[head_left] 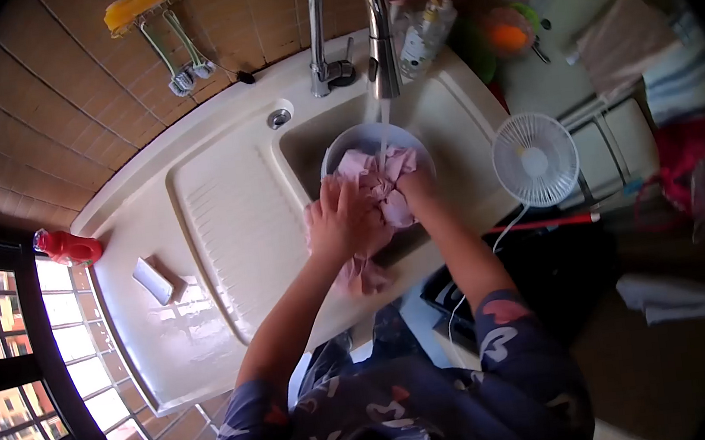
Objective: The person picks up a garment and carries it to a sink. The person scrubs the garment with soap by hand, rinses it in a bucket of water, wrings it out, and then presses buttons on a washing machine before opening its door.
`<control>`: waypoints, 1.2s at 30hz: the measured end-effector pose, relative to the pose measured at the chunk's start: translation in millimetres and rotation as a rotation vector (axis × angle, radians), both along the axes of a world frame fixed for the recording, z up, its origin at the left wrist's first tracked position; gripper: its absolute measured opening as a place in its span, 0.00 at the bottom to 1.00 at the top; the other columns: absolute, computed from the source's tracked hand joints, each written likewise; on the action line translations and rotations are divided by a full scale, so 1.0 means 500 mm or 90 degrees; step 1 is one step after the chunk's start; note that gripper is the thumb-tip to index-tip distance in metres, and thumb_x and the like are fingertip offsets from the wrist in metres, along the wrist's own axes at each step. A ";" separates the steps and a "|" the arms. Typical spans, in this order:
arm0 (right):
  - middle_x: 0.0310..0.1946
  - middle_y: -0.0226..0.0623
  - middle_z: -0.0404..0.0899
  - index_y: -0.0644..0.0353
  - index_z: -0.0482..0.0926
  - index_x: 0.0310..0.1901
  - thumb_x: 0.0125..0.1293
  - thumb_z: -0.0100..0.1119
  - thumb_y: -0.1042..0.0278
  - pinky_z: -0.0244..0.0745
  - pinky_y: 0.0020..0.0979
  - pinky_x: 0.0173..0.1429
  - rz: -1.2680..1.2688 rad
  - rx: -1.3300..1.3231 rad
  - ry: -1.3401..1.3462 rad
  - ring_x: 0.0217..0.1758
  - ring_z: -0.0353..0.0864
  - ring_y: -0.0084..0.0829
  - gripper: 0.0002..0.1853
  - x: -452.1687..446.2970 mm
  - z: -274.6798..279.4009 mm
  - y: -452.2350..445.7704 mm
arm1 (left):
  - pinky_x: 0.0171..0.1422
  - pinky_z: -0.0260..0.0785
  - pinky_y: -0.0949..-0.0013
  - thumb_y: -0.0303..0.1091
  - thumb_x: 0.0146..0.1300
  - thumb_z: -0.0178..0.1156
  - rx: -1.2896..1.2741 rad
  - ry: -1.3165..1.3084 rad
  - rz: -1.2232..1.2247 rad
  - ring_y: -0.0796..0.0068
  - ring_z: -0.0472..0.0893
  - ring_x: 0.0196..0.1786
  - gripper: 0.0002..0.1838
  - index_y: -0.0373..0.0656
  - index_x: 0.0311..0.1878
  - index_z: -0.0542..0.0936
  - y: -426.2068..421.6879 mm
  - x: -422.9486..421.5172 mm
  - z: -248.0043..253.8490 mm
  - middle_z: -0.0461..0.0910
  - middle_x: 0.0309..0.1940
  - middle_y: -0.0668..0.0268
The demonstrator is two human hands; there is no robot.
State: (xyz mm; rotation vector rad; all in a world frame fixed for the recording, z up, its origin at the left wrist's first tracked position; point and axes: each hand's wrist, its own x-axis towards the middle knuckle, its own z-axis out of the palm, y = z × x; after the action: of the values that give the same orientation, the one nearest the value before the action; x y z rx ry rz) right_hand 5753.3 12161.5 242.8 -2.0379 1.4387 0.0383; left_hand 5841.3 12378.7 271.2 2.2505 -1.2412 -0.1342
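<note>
Sink (459, 151) holds pink cloth (395, 208) under open left hand (338, 218), beside right hand (418, 195), grip unclear.

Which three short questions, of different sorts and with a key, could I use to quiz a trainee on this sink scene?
1. Multiple choice: what are the left hand and right hand touching at the round, light-coloured bowl?
A) a yellow sponge
B) pink cloth
C) a white plate

2. True or false: water runs from the shiny chrome tap down onto the cloth.

3. Fill in the missing word: from the person's viewpoint, the red plastic bottle is to the ____ of the ribbed, cream-coloured draining board.

Key: 1. B; 2. True; 3. left
</note>
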 end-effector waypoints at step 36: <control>0.63 0.52 0.74 0.51 0.67 0.68 0.65 0.54 0.54 0.70 0.44 0.67 0.469 -0.075 0.206 0.63 0.75 0.51 0.30 0.118 -0.352 -0.106 | 0.75 0.52 0.41 0.54 0.59 0.60 0.315 0.229 0.016 0.46 0.55 0.77 0.43 0.48 0.75 0.59 -0.337 0.062 -0.453 0.53 0.77 0.54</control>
State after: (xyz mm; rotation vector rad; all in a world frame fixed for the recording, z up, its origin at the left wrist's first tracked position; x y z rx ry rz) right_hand 5812.1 12108.6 66.6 -2.6426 0.7887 0.6243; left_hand 5872.2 12210.1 44.8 2.4934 -1.0647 -0.8800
